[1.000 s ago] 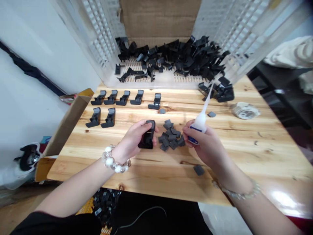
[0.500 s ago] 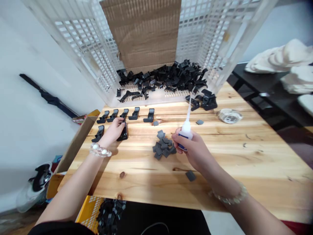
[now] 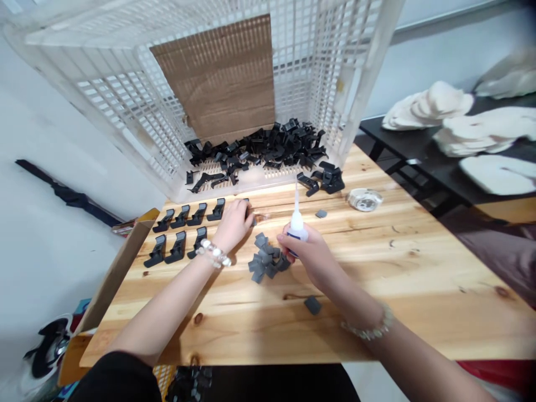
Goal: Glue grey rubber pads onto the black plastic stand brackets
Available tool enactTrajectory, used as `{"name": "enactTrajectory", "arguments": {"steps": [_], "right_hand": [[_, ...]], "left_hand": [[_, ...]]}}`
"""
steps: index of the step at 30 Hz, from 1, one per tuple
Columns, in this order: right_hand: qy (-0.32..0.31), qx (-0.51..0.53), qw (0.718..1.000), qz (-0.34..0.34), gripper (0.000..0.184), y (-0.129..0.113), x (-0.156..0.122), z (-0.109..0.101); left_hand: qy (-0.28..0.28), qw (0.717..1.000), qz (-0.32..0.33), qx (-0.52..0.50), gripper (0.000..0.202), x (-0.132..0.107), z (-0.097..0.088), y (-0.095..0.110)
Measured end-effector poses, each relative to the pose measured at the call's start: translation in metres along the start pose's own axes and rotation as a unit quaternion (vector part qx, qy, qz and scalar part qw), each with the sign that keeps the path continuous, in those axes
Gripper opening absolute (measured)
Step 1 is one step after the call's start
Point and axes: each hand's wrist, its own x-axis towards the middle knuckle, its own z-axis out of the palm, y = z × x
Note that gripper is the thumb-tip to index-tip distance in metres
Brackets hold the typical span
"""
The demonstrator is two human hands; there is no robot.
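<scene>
Right hand around glue bottle, left hand seemingly on black bracket

The left hand is covering most of a black plastic clip, so its shape isn't showing. The right fingers are hiding part of the glue bottle, label included, so the print can't be read. The white plastic crate is running off the top edge, the white cloth is running off the right edge, and the heap of black parts is getting cut by the bottom edge. The round clear item is too small to identify.
</scene>
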Motion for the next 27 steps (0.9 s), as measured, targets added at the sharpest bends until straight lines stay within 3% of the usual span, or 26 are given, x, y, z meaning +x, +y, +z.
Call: {"name": "enactTrajectory", "arguments": {"steps": [3, 7, 10, 13, 17, 21, 25, 27], "right_hand": [[0.024, -0.001, 1.0, -0.002, 0.022, 0.001, 0.005, -0.001], [0.038, 0.007, 0.999, -0.015, 0.022, 0.005, 0.015, -0.007], [0.048, 0.005, 0.998, -0.027, 0.022, 0.007, 0.022, -0.013], [0.054, 0.006, 0.998, -0.03, 0.023, 0.008, 0.024, -0.015], [0.054, 0.007, 0.998, -0.023, 0.023, 0.008, 0.023, -0.013], [0.073, 0.011, 0.997, -0.017, 0.023, 0.005, 0.019, -0.009], [0.093, 0.074, 0.993, -0.009, 0.035, 0.0, 0.014, -0.003], [0.081, 0.118, 0.99, -0.002, 0.04, 0.0, 0.012, 0.0]], "left_hand": [[0.012, 1.0, -0.026, 0.012, 0.017, 0.047, 0.004, 0.0], [0.057, 0.994, -0.081, 0.038, 0.026, 0.099, -0.008, -0.016], [0.074, 0.987, -0.131, 0.05, 0.024, 0.117, -0.018, -0.03], [0.048, 0.985, -0.162, 0.04, 0.02, 0.116, -0.022, -0.037], [0.034, 0.991, -0.131, 0.009, 0.018, 0.088, -0.024, -0.02], [0.003, 0.998, -0.041, -0.044, 0.03, 0.025, -0.029, 0.018], [0.015, 0.986, 0.165, -0.012, 0.026, -0.041, -0.036, 0.036], [0.032, 0.974, 0.222, 0.041, 0.029, -0.062, -0.037, 0.035]]}}
